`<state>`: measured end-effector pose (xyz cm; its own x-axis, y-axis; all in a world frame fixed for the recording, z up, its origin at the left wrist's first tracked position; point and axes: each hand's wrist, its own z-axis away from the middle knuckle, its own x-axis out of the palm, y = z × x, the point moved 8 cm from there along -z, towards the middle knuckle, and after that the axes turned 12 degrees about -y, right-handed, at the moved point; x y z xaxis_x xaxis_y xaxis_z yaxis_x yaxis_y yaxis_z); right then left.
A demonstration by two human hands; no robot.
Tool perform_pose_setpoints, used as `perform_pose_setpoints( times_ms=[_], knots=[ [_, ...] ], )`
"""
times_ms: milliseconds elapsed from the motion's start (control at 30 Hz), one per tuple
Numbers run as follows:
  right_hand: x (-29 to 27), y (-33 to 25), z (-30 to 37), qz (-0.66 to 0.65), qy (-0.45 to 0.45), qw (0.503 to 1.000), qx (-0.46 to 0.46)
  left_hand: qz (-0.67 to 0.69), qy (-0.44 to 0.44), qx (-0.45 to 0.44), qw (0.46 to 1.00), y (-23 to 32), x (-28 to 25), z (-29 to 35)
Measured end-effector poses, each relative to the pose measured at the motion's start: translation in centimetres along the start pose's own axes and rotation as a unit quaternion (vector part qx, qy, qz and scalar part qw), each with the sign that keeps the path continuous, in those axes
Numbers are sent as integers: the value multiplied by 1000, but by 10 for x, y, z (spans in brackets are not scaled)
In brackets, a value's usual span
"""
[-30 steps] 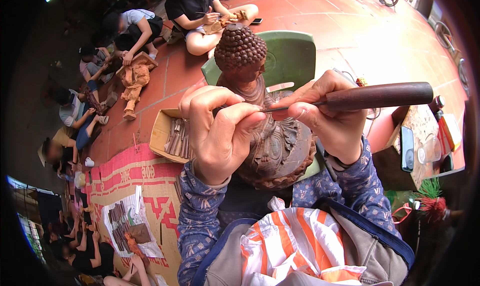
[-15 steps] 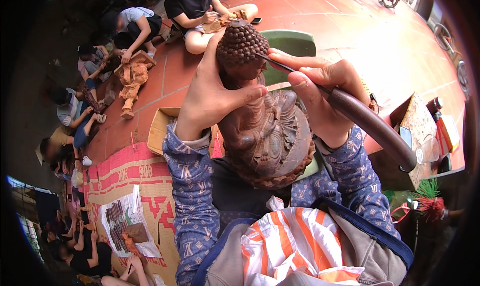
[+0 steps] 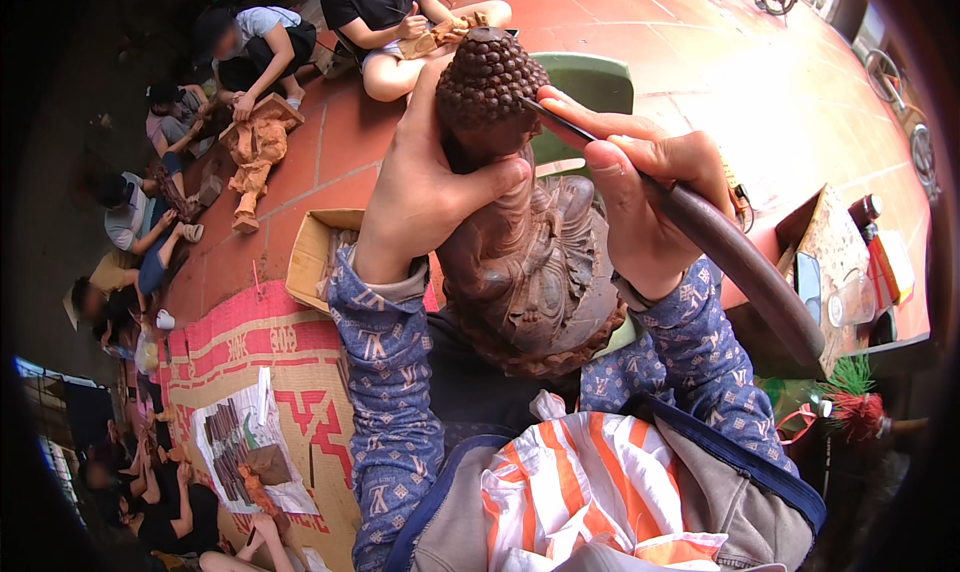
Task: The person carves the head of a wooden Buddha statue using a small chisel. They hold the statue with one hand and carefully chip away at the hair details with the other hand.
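A dark brown carved seated Buddha statue (image 3: 530, 282) leans in front of me on its round base. My left hand (image 3: 425, 187) clasps its head from the left, thumb across the chin and neck, fingers hidden behind. In my right hand (image 3: 660, 187) is a carving chisel (image 3: 735, 257) with a thin dark blade and a long curved brown handle. The fingers pinch the blade near its front, and the handle runs out past the palm to the lower right. The blade's tip touches the head at the lower edge of the knobbed hair, above the face.
A green plastic chair (image 3: 590, 82) stands behind the statue. To the left are a cardboard box (image 3: 318, 257) and a red-patterned mat (image 3: 240, 342) with several chisels on paper (image 3: 225, 437). A wooden box (image 3: 815, 237) with jars stands right. Several people work on carvings at left.
The chisel's handle end has dipped slightly and come a little to the left. The blade's tip stays at the hairline. My left hand keeps its hold on the head.
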<state>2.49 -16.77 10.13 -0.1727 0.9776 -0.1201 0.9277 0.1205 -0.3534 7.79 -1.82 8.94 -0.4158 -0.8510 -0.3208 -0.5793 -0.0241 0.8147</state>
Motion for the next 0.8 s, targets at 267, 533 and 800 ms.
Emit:
perform_pose_setpoints(
  times_ms=[267,533,800],
  knots=[
    [1,2,1,-3,5,1000,-14,1,2,13,1000,3,0,0],
    [10,-12,-1,91,11,995,-28,-8,14,5,1000,2,-2,2],
    [8,-10,0,56,7,998,-34,-6,8,6,1000,3,0,1]
  ],
)
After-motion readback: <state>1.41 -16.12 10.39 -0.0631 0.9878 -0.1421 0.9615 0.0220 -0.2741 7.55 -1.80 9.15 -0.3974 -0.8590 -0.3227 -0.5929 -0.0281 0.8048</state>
